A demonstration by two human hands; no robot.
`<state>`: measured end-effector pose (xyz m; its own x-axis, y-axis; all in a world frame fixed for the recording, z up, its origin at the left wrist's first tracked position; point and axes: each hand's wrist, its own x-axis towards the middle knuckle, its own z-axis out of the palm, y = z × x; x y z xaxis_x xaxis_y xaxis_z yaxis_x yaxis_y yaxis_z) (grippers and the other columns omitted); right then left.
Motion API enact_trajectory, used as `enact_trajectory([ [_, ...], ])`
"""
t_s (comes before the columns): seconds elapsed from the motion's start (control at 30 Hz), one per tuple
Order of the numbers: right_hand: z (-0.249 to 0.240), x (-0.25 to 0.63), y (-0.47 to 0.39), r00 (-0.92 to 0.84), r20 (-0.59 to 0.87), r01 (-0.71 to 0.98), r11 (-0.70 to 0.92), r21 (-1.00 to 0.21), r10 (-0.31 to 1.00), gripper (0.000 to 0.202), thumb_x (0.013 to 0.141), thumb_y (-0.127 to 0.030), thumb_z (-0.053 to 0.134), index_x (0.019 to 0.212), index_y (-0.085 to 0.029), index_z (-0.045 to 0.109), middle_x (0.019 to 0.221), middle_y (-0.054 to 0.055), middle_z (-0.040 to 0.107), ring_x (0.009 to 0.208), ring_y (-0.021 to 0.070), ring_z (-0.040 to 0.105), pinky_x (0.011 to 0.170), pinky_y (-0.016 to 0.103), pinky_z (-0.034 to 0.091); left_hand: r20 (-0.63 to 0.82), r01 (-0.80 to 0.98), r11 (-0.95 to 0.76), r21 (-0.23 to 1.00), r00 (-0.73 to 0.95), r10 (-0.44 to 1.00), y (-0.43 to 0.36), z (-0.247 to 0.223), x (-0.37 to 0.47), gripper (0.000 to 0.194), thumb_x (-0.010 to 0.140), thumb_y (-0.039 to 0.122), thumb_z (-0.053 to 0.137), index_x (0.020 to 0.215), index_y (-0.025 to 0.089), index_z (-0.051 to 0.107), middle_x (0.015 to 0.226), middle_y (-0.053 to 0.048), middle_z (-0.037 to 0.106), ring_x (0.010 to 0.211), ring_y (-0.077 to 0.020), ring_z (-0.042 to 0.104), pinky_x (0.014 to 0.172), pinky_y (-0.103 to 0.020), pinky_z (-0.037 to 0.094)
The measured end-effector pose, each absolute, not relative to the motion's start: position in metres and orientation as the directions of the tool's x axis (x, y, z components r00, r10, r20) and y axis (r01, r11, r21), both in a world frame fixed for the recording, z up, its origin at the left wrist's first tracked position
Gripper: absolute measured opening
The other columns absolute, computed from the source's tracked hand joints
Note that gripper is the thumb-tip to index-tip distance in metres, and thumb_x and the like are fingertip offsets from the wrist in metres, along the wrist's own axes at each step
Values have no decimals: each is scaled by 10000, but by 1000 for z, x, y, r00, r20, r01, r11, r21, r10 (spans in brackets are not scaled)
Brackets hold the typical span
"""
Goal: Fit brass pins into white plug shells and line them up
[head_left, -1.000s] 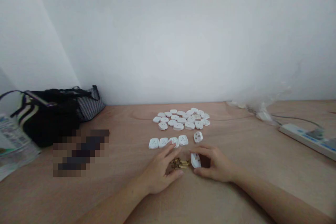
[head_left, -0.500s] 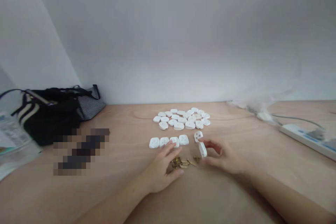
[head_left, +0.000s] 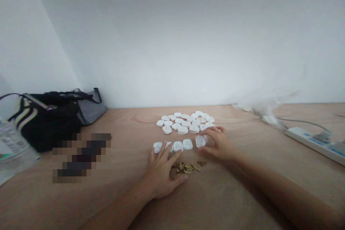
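Several white plastic socket covers with small holes stand in a row. My left hand (head_left: 161, 174) lies with spread fingers over the row's left end, its fingertips at the covers there. One socket cover (head_left: 188, 144) sits bare near the row's right end. My right hand (head_left: 219, 143) has thumb and fingers closed around a blurred white socket cover (head_left: 200, 141) just right of the row; part of it is hidden behind the fingers. Small brass contact pieces (head_left: 184, 168) form a pile by my left thumb, with a few brass bits (head_left: 202, 163) to their right.
Behind the row lies a cluster of more white plastic covers (head_left: 182, 129). A white power strip (head_left: 309, 138) with a grey cable and a clear plastic bag (head_left: 266, 109) are on the right. On the left are a black bag (head_left: 51, 125) and a pixelated dark object (head_left: 83, 158).
My right hand has moved up and left, bringing the cover it held tilted to the row's right end. My left hand has shifted slightly left, its fingers spread wider.
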<state>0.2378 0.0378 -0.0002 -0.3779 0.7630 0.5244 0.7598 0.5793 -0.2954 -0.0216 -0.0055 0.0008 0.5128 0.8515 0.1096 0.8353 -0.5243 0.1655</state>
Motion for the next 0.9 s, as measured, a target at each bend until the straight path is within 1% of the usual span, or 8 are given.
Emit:
enact_trajectory([
  [0.13,-3,229,48,-428,473,795,570,-208,770,410,710,-468,637,1054,-247,597,1077,92,617,1078,282,503,987,528,155,57,865,-477,157,475,878,-4,1,-22,817,725,745,382,1398,301,250,1484,-127,185,1357,-363,67,1027,-634,44],
  [0.23,-8,233,50,-421,450,794,560,-237,787,490,682,-512,647,1099,-267,573,1111,84,610,1096,294,492,993,550,132,31,862,-482,154,484,875,-3,2,-22,822,724,756,359,1401,309,232,1488,-117,170,1360,-351,69,1036,-620,49],
  [0.33,-16,245,52,-346,418,767,510,-390,840,604,650,-534,666,1167,-252,530,1164,94,592,1126,325,471,983,566,181,17,857,-493,148,496,868,-2,3,-21,811,730,757,344,1401,315,230,1491,-106,161,1362,-341,68,1040,-615,39],
  [0.43,-23,258,55,-299,389,721,474,-506,871,574,670,-485,670,1168,-238,526,1172,95,589,1124,321,485,962,542,276,15,850,-504,151,508,861,-1,2,-21,806,731,753,353,1400,320,229,1495,-96,149,1363,-339,68,1043,-611,35],
  [0.53,-29,262,55,-303,379,689,476,-546,874,450,709,-421,654,1106,-238,549,1090,61,628,1019,261,567,879,444,415,24,846,-509,158,512,859,0,1,-22,804,734,750,352,1399,315,234,1494,-104,150,1362,-343,67,1041,-613,30],
  [0.6,-31,261,55,-298,381,666,476,-574,875,396,714,-396,657,1054,-218,557,1014,45,648,931,230,604,812,392,466,33,841,-517,163,519,854,1,-1,-23,801,736,748,353,1399,313,236,1493,-110,150,1361,-344,72,1038,-615,30],
  [0.73,-29,257,52,-247,410,641,465,-611,878,366,697,-359,670,989,-181,539,929,44,650,850,210,617,758,368,490,57,829,-528,183,528,848,1,-2,-24,790,731,737,387,1389,317,264,1488,-109,176,1358,-352,89,1033,-621,40],
  [0.9,-23,257,46,-150,453,643,435,-630,879,295,674,-265,653,917,-187,506,868,38,635,803,202,616,741,367,491,61,831,-523,189,522,851,1,-2,-23,794,733,726,407,1392,309,258,1488,-104,176,1359,-354,76,1035,-617,41],
])
